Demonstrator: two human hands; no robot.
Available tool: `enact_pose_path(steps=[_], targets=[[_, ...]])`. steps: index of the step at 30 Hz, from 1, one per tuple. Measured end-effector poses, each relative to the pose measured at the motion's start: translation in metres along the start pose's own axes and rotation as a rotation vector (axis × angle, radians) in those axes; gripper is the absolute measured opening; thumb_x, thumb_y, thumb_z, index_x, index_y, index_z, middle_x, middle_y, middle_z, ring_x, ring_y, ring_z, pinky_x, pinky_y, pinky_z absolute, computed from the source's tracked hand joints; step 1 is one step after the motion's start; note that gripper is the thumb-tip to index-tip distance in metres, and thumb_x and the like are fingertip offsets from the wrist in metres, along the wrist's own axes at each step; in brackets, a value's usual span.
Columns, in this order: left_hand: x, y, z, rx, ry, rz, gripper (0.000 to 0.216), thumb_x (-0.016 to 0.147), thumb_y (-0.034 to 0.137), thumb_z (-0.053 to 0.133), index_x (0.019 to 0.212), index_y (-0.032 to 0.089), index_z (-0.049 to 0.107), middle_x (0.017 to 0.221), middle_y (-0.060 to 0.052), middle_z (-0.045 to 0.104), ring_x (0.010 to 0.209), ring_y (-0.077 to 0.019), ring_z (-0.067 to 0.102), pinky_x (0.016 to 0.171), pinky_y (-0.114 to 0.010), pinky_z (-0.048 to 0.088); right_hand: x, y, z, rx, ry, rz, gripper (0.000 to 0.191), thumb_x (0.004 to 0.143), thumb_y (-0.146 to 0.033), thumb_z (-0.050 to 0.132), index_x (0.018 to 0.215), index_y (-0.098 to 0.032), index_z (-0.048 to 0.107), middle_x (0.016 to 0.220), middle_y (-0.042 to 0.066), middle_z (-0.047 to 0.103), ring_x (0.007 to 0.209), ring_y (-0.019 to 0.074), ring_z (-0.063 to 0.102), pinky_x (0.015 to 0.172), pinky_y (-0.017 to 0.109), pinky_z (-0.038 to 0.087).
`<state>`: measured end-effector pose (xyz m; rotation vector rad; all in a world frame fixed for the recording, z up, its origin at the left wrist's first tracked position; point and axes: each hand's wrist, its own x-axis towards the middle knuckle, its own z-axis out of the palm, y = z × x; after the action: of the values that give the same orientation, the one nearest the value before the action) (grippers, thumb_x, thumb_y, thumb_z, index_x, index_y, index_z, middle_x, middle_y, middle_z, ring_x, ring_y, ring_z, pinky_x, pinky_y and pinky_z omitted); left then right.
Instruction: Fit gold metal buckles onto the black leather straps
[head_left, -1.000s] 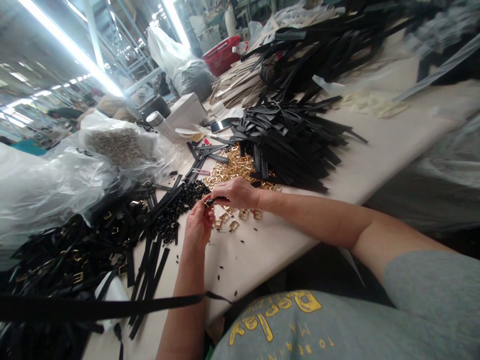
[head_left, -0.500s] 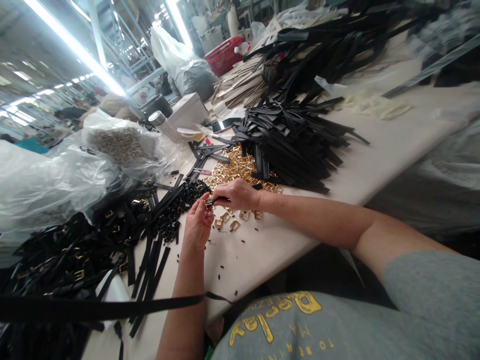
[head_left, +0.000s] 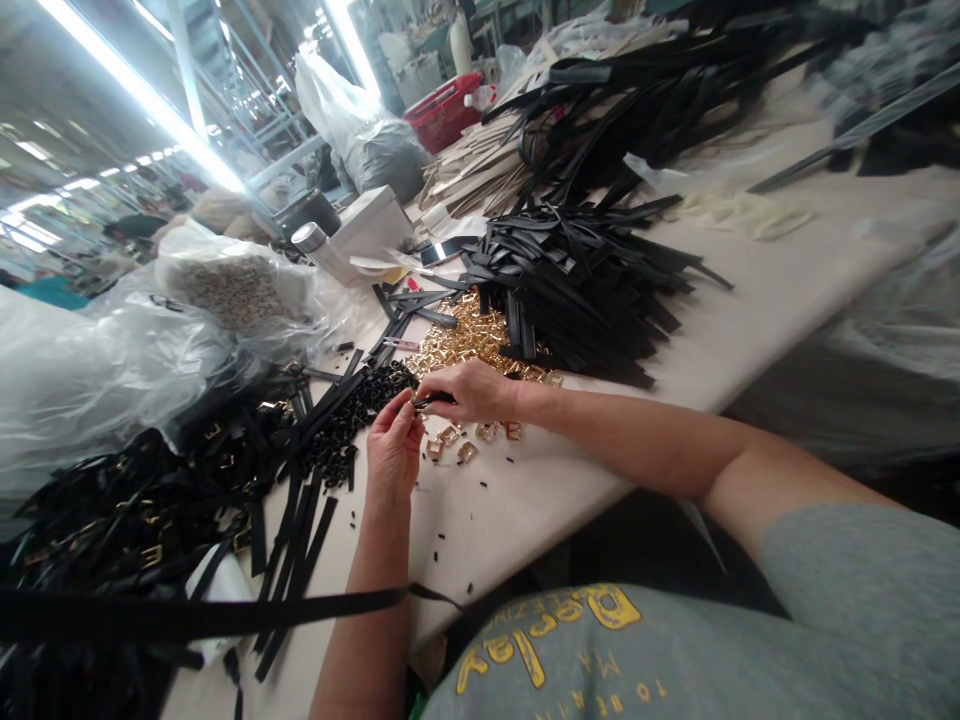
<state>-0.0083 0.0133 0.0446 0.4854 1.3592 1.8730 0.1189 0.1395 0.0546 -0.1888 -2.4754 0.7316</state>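
My left hand (head_left: 393,438) is closed in a pinch at one end of a short black strap (head_left: 436,398). From the other side my right hand (head_left: 471,392) grips the same strap, fingers curled over it; the hands nearly meet. What lies between the fingertips is too small to make out. Just beyond my hands spreads a heap of gold buckles (head_left: 469,330), and several loose buckles (head_left: 466,452) lie below my right wrist. A pile of small black loops (head_left: 375,400) sits left of my left hand.
Black strips (head_left: 577,290) are heaped behind my right arm. Finished-looking buckled straps (head_left: 142,510) pile up at left, near clear plastic bags (head_left: 112,370). A white box (head_left: 375,225), a flask (head_left: 319,245), a phone (head_left: 442,250) and a red basket (head_left: 444,112) stand further back.
Both hands stay over the same spot on the black strap, with the fingers shifted slightly. The whole view has moved a little.
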Motion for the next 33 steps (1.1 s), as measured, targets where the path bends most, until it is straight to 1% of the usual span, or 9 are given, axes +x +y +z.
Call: enact_pose_path(steps=[4, 6, 10, 14, 17, 20, 25, 29, 33], targets=[[0.003, 0.003, -0.007, -0.063, -0.011, -0.026, 0.03, 0.064, 0.021, 0.084, 0.091, 0.018, 0.073, 0.079, -0.002, 0.068, 0.058, -0.0046, 0.059, 0.056, -0.011, 0.05, 0.001, -0.005, -0.011, 0.05, -0.148, 0.066, 0.022, 0.085, -0.021, 0.052, 0.102, -0.016, 0.066, 0.085, 0.004, 0.067, 0.071, 0.0121, 0.054, 0.064, 0.023, 0.035], [0.004, 0.001, -0.006, -0.098, -0.018, -0.071, 0.024, 0.068, 0.019, 0.081, 0.09, 0.019, 0.073, 0.082, -0.004, 0.069, 0.057, -0.0045, 0.059, 0.054, -0.011, 0.049, 0.0, -0.008, -0.014, 0.037, -0.178, 0.098, 0.022, 0.083, -0.02, 0.054, 0.099, -0.016, 0.067, 0.081, 0.004, 0.067, 0.067, 0.0115, 0.052, 0.061, 0.022, 0.033], [0.001, -0.007, 0.002, -0.125, -0.034, -0.119, 0.022, 0.069, 0.015, 0.079, 0.089, 0.017, 0.072, 0.084, -0.004, 0.068, 0.057, -0.0045, 0.059, 0.053, -0.01, 0.049, -0.001, -0.012, -0.01, 0.031, -0.158, 0.103, 0.021, 0.082, -0.02, 0.053, 0.095, -0.016, 0.068, 0.077, 0.003, 0.066, 0.062, 0.0109, 0.049, 0.058, 0.022, 0.031], [-0.006, -0.007, 0.009, -0.128, -0.044, -0.108, 0.036, 0.059, 0.02, 0.087, 0.089, 0.014, 0.068, 0.078, -0.003, 0.067, 0.056, -0.0044, 0.058, 0.053, -0.01, 0.047, -0.001, -0.012, -0.001, 0.062, -0.132, 0.069, 0.022, 0.087, -0.026, 0.05, 0.099, -0.017, 0.067, 0.079, 0.003, 0.065, 0.064, 0.011, 0.049, 0.059, 0.022, 0.03], [-0.007, -0.005, 0.01, -0.124, 0.002, -0.071, 0.045, 0.049, 0.024, 0.092, 0.083, 0.015, 0.064, 0.072, 0.0, 0.065, 0.055, -0.0057, 0.058, 0.051, -0.012, 0.046, 0.0, -0.009, 0.004, 0.045, -0.124, 0.056, 0.023, 0.09, -0.031, 0.05, 0.088, -0.015, 0.066, 0.072, 0.002, 0.061, 0.062, 0.0109, 0.045, 0.057, 0.022, 0.026], [-0.006, -0.004, 0.01, -0.107, 0.034, -0.02, 0.047, 0.045, 0.025, 0.094, 0.075, 0.015, 0.058, 0.066, 0.003, 0.062, 0.052, -0.0057, 0.056, 0.051, -0.013, 0.045, 0.001, -0.008, 0.005, 0.077, -0.109, 0.042, 0.025, 0.09, -0.032, 0.05, 0.081, -0.014, 0.064, 0.067, 0.001, 0.056, 0.06, 0.0098, 0.042, 0.057, 0.022, 0.025], [-0.007, -0.005, 0.01, -0.075, 0.022, 0.0, 0.047, 0.045, 0.028, 0.094, 0.071, 0.015, 0.057, 0.063, 0.003, 0.06, 0.051, -0.0055, 0.054, 0.05, -0.013, 0.044, 0.0, -0.005, 0.006, 0.232, -0.101, 0.031, 0.026, 0.089, -0.033, 0.051, 0.075, -0.013, 0.061, 0.064, -0.001, 0.052, 0.06, 0.0083, 0.043, 0.059, 0.021, 0.029], [-0.009, -0.003, 0.009, -0.051, -0.014, 0.011, 0.042, 0.048, 0.029, 0.093, 0.07, 0.014, 0.06, 0.063, 0.003, 0.059, 0.052, -0.0053, 0.055, 0.052, -0.013, 0.046, 0.001, -0.004, 0.006, 0.349, -0.12, 0.095, 0.027, 0.086, -0.034, 0.055, 0.072, -0.012, 0.061, 0.059, -0.003, 0.048, 0.056, 0.0074, 0.041, 0.056, 0.02, 0.029], [-0.01, -0.001, 0.006, -0.017, -0.05, 0.005, 0.039, 0.051, 0.031, 0.092, 0.07, 0.015, 0.063, 0.063, 0.002, 0.061, 0.053, -0.006, 0.056, 0.052, -0.014, 0.047, 0.001, -0.004, 0.002, 0.353, -0.12, 0.141, 0.026, 0.084, -0.033, 0.056, 0.068, -0.012, 0.059, 0.056, -0.004, 0.045, 0.055, 0.0065, 0.038, 0.055, 0.021, 0.026]])
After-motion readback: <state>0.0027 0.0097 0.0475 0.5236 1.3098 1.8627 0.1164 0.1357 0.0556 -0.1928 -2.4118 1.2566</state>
